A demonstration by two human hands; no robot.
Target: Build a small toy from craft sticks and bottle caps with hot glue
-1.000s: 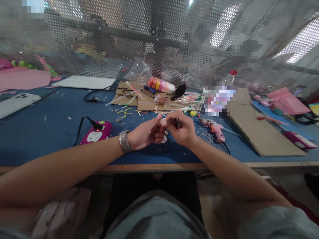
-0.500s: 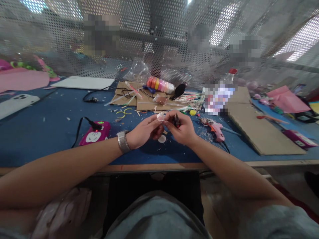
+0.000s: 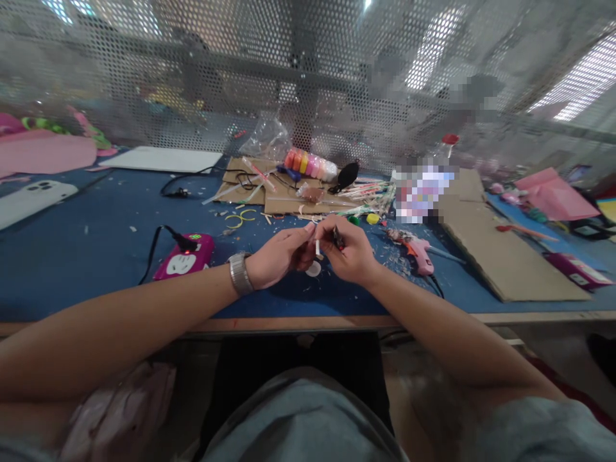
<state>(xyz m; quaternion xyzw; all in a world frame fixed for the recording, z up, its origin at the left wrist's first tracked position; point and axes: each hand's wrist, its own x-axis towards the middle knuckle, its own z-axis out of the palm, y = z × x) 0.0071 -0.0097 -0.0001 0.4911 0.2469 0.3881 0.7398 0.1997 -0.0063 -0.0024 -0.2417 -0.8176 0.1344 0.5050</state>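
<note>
The small white piece, raised at the fingertips a half second ago, now points down between the hands, and a green cap has come into sight just beyond the right hand. The left hand has its fingers pinched on the white piece, whose upper end is hidden; the two hands meet at the fingertips. The right fingers are curled around a dark tool, its type unclear, and reach the white piece too. A white disc lies just below the hands on the bench, towards its front edge. A purple power strip sits left of the hands, a pink glue gun to their right. Cardboard lies farther right, and a yellow cap is near the green one.
</note>
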